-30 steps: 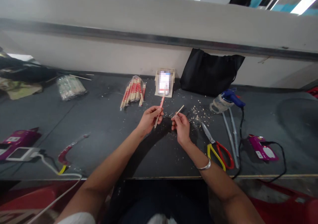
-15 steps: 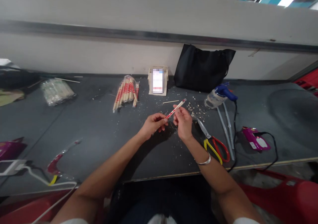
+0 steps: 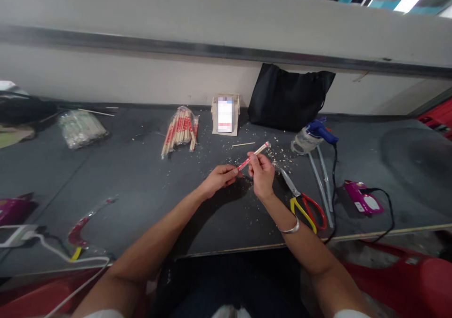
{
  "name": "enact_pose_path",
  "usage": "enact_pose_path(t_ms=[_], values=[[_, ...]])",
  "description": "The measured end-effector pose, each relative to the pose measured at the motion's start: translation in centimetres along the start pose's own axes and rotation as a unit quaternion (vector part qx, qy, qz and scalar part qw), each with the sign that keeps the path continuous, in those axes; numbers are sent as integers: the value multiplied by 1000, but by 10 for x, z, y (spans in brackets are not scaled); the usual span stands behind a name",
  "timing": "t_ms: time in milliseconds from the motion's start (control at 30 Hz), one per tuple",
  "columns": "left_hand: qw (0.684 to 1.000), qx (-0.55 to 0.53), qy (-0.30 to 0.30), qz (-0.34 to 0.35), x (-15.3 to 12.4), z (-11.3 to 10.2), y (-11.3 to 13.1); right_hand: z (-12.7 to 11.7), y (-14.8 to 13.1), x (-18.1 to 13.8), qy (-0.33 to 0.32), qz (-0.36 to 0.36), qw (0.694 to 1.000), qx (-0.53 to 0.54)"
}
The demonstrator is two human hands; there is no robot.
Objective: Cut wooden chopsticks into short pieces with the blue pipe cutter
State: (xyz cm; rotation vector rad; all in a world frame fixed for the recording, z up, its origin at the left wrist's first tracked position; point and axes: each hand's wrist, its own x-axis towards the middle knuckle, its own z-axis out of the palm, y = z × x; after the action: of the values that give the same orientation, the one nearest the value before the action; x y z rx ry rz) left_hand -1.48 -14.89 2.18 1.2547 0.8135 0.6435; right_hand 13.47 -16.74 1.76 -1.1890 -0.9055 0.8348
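Observation:
A pair of wrapped chopsticks (image 3: 262,149) in a clear sleeve with red print slants up to the right between my hands. My left hand (image 3: 221,179) pinches its lower end between thumb and fingers. Further up, my right hand (image 3: 262,173) grips it, thumb on top, and the tip sticks out beyond the fingers. Just behind them on the table lies a thin loose stick (image 3: 243,144). Pale wood chips (image 3: 280,158) are scattered to the right. Scissors (image 3: 300,193) with red and yellow handles lie beside my right wrist.
Wrapped chopsticks (image 3: 181,127) lie in a bundle at the back, left of a phone (image 3: 225,115) on a wooden stand. A black bag (image 3: 289,97) leans on the wall. A blue heat gun (image 3: 319,132), its cord and a purple box (image 3: 363,197) sit right.
The wrapped chopsticks have shifted slightly to the right and turned a little, showing more of the red print. Both hands still hold them.

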Motion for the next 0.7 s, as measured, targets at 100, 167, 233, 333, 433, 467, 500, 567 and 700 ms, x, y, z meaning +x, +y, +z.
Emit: enact_pose_path(t_ms=[100, 167, 233, 333, 433, 467, 500, 567, 700], values=[[999, -25, 26, -6, -2, 4, 2, 4, 7, -8, -29, 0, 999, -16], [998, -44, 45, 8, -3, 6, 4, 7, 9, -14, -63, -7, 997, -34], [996, -62, 63, 22, -4, 8, 5, 9, 10, -19, -88, -24, 994, -52], [994, -80, 73, 27, -4, 7, 7, 9, 8, -21, -105, -50, 991, -69], [996, -66, 60, 32, -3, 2, 8, 7, 6, -20, -113, -51, 990, -60], [997, -49, 55, 32, -3, 0, 8, 7, 5, -20, -110, -46, 992, -47], [998, -27, 51, 31, -2, -3, 9, 7, 4, -21, -105, -39, 993, -31], [998, 33, 49, 29, -2, -8, 10, 7, 1, -21, -85, -25, 996, 8], [987, 151, 38, 49, -2, -19, 15, 3, -9, -16, -10, -22, 997, 74]])
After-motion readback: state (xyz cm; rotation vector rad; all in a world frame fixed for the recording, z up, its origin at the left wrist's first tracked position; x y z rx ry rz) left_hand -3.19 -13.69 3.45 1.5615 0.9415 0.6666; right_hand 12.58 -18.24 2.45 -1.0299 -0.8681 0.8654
